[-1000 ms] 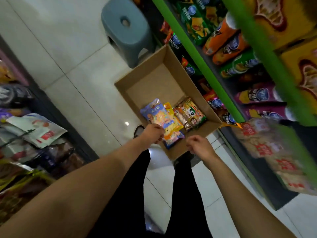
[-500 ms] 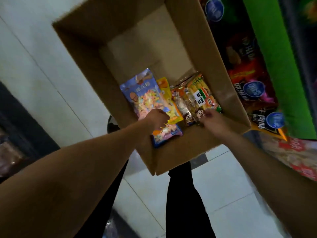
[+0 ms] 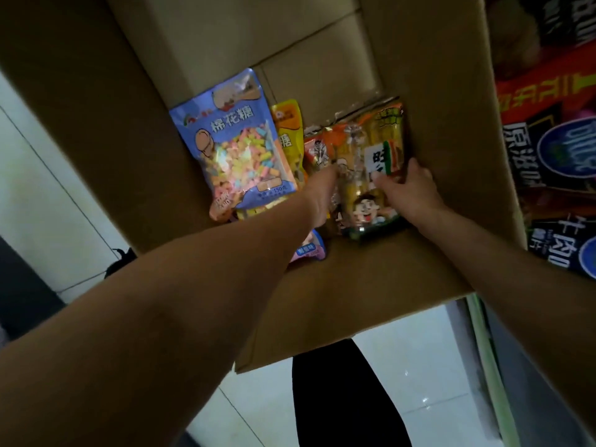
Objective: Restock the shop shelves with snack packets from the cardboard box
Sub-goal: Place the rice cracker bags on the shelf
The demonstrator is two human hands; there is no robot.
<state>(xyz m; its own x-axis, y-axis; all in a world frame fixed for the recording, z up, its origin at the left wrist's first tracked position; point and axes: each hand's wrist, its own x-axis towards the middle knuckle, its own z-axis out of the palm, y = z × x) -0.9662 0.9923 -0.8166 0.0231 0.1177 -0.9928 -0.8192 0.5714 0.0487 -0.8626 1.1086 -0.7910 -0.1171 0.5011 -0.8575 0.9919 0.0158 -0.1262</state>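
Note:
An open cardboard box (image 3: pixel 435 91) fills the view from above. Inside lie a blue marshmallow packet (image 3: pixel 235 146), a yellow packet (image 3: pixel 288 130) partly under it, and a green-and-yellow rice-cracker packet (image 3: pixel 371 150) with cartoon faces. My right hand (image 3: pixel 409 188) grips the right edge of the rice-cracker packet, thumb on its front. My left hand (image 3: pixel 322 191) reaches to that packet's left edge, fingers tucked between it and the yellow packet. How the left fingers lie is hidden.
Shelves with dark and red snack packets (image 3: pixel 554 150) stand close on the right of the box. White floor tiles (image 3: pixel 42 175) show on the left and below. My dark trouser leg (image 3: pixel 342 398) is under the box's near wall.
The view has dropped much closer into the box. My left hand left the blue packet for the rice-cracker packet's left side; my right hand now grips that packet's right edge.

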